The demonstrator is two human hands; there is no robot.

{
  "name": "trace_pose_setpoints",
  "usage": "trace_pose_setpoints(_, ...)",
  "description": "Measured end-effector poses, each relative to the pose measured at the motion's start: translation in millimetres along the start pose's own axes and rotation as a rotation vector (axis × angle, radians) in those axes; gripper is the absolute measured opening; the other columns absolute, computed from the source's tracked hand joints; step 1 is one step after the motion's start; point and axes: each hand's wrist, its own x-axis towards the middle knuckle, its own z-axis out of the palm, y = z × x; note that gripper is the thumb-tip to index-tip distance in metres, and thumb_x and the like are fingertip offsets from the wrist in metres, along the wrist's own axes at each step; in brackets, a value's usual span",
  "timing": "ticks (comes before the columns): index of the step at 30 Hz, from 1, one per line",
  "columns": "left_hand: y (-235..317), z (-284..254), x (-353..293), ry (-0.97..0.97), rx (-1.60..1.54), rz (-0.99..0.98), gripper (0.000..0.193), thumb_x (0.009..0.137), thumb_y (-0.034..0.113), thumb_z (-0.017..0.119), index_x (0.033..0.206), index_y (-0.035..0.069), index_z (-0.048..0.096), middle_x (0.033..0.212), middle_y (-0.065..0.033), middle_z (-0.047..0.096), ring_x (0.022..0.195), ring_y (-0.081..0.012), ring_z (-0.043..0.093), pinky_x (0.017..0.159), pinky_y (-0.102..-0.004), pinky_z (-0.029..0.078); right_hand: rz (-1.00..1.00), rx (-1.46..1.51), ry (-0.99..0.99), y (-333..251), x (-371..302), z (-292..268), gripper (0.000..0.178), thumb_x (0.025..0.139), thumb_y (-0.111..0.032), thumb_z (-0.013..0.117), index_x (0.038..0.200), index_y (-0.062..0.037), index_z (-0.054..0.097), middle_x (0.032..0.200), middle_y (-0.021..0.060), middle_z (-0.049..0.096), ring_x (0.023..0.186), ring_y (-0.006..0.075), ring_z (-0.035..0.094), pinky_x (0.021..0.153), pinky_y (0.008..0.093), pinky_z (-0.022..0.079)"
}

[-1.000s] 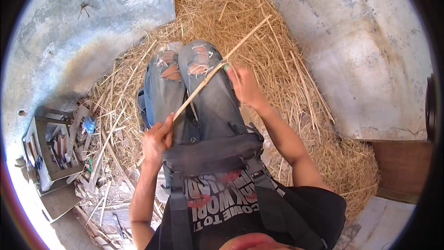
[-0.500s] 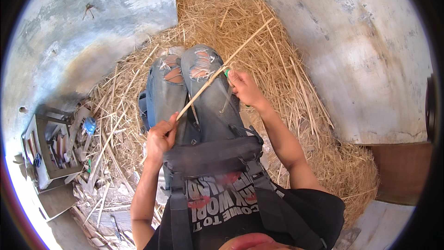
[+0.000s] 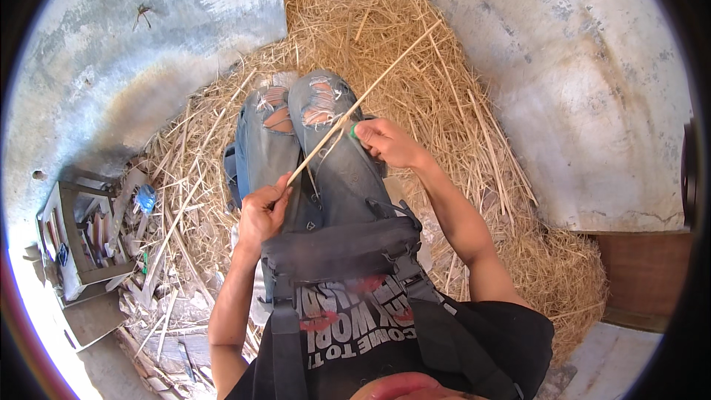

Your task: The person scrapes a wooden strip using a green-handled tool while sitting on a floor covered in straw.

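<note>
A long, thin, pale stick [image 3: 392, 70] runs slantwise across my thighs, its far end over the straw. My left hand [image 3: 264, 211] is closed round its near end. My right hand [image 3: 389, 142] is closed on a green-handled tool [image 3: 353, 132], held right beside the middle of the stick. Only a bit of green shows past the fingers; I cannot make out a blade. By the green tool, a thin curled strip [image 3: 332, 142] hangs loose along the stick. Ripped jeans [image 3: 326, 170] cover my legs under it.
Dry straw-like strips [image 3: 370, 11] heap up ahead and to the right. Worn, pale walls [image 3: 585, 89] curve close on both sides. At left stand a wooden crate [image 3: 92, 275] with things inside and a crumpled blue plastic piece [image 3: 146, 198]. A black padded strap [image 3: 341, 250] crosses my lap.
My right hand and the green tool have shifted slightly toward me and left along the stick. The stick's far end has risen a little in view. My left hand stays nearly in place.
</note>
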Motion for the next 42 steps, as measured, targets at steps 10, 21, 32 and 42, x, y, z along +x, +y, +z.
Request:
trace_pose_setpoints(10, 8, 5, 1, 0.035, -0.023, -0.034, 0.021, 0.091, -0.002, 0.074, 0.112, -0.003, 0.077, 0.064, -0.0187, 0.053, 0.051, -0.0174, 0.049, 0.052, -0.0328, 0.041, -0.196, -0.306, 0.402, 0, -4, 26, 0.044, 0.109, -0.035, 0.051, 0.112, 0.0048, 0.069, 0.086, 0.0321, 0.067, 0.08, 0.0489, 0.065, 0.072, 0.0464, 0.05)
trace_pose_setpoints(21, 4, -16, 17, -0.273, -0.421, -0.44, 0.035, 0.101, 0.015, 0.071, 0.133, 0.002, 0.07, 0.07, 0.007, 0.055, 0.058, -0.0017, 0.047, 0.05, -0.0207, 0.037, -0.047, 0.13, 0.075, 14, -12, -8, 0.048, 0.11, -0.042, 0.051, 0.081, -0.0047, 0.059, 0.068, 0.001, 0.051, 0.064, 0.0122, 0.048, 0.059, 0.0339, 0.041)
trace_pose_setpoints(32, 22, -25, 22, -0.339, -0.441, -0.533, 0.032, 0.103, 0.017, 0.069, 0.132, 0.002, 0.071, 0.07, 0.0074, 0.055, 0.06, -0.0011, 0.045, 0.052, -0.0209, 0.035, -0.143, -0.378, 0.664, -28, 2, 9, 0.039, 0.11, -0.034, 0.05, 0.102, 0.0009, 0.066, 0.073, 0.0238, 0.062, 0.065, 0.0423, 0.058, 0.064, 0.0488, 0.045)
trace_pose_setpoints(42, 8, -26, 18, -0.359, -0.448, -0.543, 0.036, 0.103, 0.02, 0.07, 0.135, 0.005, 0.069, 0.065, 0.0053, 0.053, 0.049, -0.0009, 0.041, 0.043, -0.0207, 0.028, -0.097, -0.33, 0.461, -8, 9, 16, 0.044, 0.111, -0.034, 0.048, 0.102, 0.0049, 0.068, 0.073, 0.0227, 0.063, 0.066, 0.0345, 0.058, 0.068, 0.0434, 0.047)
